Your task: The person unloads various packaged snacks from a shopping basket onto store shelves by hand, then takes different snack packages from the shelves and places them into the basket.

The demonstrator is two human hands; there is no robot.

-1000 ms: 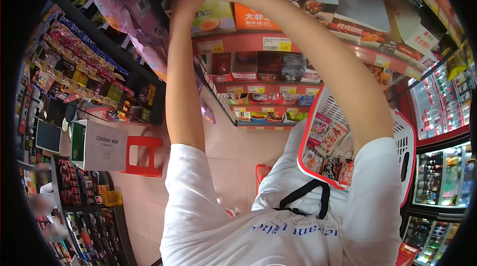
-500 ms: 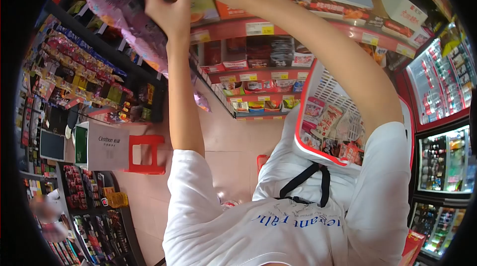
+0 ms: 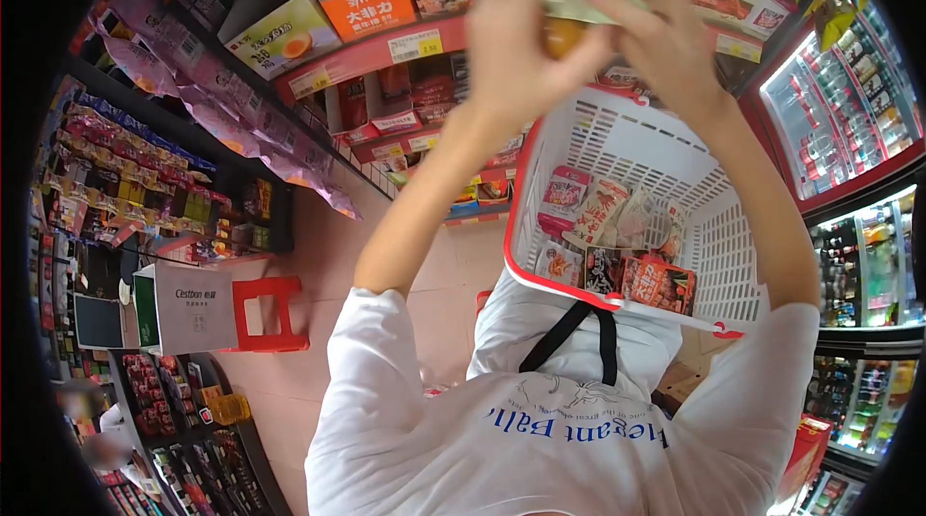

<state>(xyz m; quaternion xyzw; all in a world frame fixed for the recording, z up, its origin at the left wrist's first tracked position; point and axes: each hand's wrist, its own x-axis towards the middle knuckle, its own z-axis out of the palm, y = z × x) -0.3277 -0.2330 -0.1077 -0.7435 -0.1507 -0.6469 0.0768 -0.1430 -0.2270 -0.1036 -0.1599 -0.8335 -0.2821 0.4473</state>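
Observation:
Both of my hands are raised in front of the shelf, holding a small packet [image 3: 566,18] with a green-white top and a brown item showing inside. My left hand [image 3: 526,34], blurred by motion, grips its left side. On the right side my right hand [image 3: 661,39] has its fingers closed on the same packet. Below them is a white basket [image 3: 637,145] with a red rim, containing several snack packets, among them a pink one [image 3: 566,190] and a red one [image 3: 658,283].
A shelf [image 3: 424,43] with an egg-picture box [image 3: 280,39] and an orange box [image 3: 367,14] runs along the top. Drink fridges [image 3: 844,121] line the right. A red stool [image 3: 270,315] and a white carton [image 3: 195,309] stand at left. People appear blurred at far left.
Both hands have moved right, from the upper left shelf to above the basket, and the packet is now visible between them. The view has shifted, showing more of the basket's inside.

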